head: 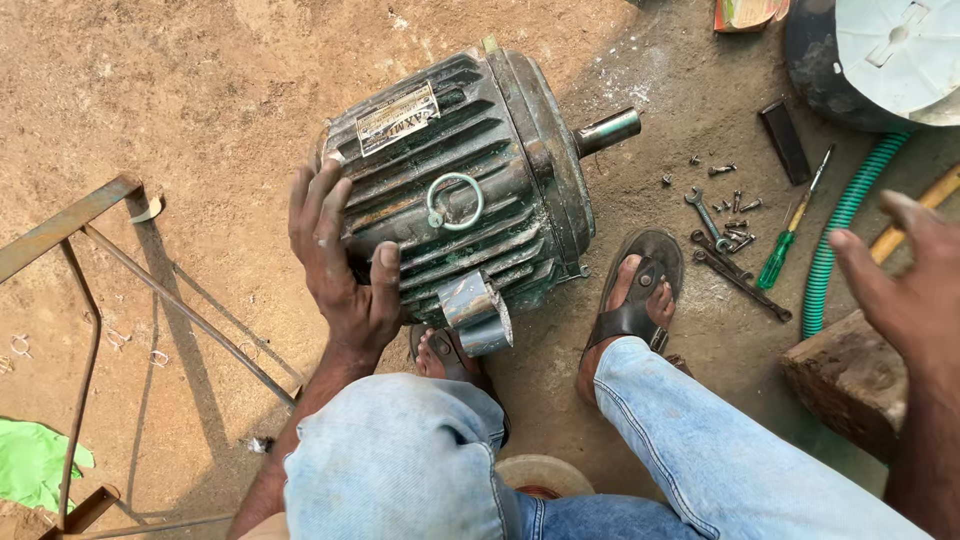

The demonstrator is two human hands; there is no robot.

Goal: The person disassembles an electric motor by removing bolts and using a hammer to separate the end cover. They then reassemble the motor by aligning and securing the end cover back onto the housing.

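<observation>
The fingers of the left hand (340, 260) are spread wide and lie flat on the rear end of the dark green, ribbed, cast-metal electric motor (465, 190). It lies on the bare earth ground (200, 90) before the feet; paint worn, steel shaft (607, 131) pointing right, lifting ring (455, 201) on top. The right hand (905, 285) hovers with loose fingers, holding nothing, above a wooden block (850, 380).

Worn, grimy ribbed metal motor (460, 190), its shaft (608, 131) bare dull steel, on rough matt dirt ground (180, 110).
</observation>
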